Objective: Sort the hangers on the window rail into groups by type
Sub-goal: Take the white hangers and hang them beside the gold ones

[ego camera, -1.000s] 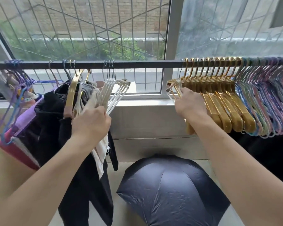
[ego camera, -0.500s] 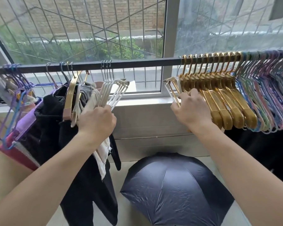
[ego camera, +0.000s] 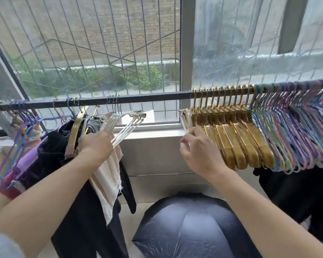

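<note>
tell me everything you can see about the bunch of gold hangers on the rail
The gold hangers form a tight bunch of roughly a dozen shiny, metallic-looking broad-shouldered hangers. Their hooks sit side by side on the dark rail, right of centre, shoulders slanting down to the right. They are bare. Pastel wire hangers press against their right side; the right hand touches their left end.
</note>
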`<state>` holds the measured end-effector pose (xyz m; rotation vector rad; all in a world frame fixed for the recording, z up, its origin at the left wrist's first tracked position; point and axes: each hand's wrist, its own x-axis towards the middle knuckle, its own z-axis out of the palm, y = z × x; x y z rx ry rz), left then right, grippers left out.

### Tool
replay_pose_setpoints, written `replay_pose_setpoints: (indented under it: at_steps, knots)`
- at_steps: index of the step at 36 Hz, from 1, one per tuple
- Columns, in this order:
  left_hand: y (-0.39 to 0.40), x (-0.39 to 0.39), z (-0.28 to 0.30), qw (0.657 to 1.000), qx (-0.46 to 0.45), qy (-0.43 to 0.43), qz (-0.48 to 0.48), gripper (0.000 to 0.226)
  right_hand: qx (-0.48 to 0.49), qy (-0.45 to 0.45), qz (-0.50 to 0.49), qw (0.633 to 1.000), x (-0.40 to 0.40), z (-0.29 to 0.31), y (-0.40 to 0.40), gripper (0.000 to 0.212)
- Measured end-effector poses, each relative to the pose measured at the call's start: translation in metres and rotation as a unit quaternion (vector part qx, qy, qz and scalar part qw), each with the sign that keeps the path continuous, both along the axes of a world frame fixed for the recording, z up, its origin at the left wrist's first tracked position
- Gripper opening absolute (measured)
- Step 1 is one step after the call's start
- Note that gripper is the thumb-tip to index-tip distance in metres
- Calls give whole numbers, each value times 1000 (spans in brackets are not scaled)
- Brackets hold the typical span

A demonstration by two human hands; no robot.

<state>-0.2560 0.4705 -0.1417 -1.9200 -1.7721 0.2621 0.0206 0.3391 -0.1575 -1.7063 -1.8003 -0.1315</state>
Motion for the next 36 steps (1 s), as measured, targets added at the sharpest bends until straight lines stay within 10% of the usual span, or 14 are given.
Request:
replay_pose_setpoints:
  at_steps: [12, 17, 23, 36]
  knots:
    - [-28, 17, 11, 999, -8, -37, -9, 43, 8, 16, 8, 1000, 14, 10, -8, 19]
    - [-17, 2, -4, 987, 16, -151, -49, 76, 5, 28, 11, 1000, 12, 9, -10, 20]
    - [-22, 10, 17, 987, 29, -159, -20, 37, -4, 38, 13, 999, 14, 10, -10, 21]
    - [-8, 52, 41, 980, -34, -198, -14, 52, -33, 49, 3, 998, 19, 2, -19, 22]
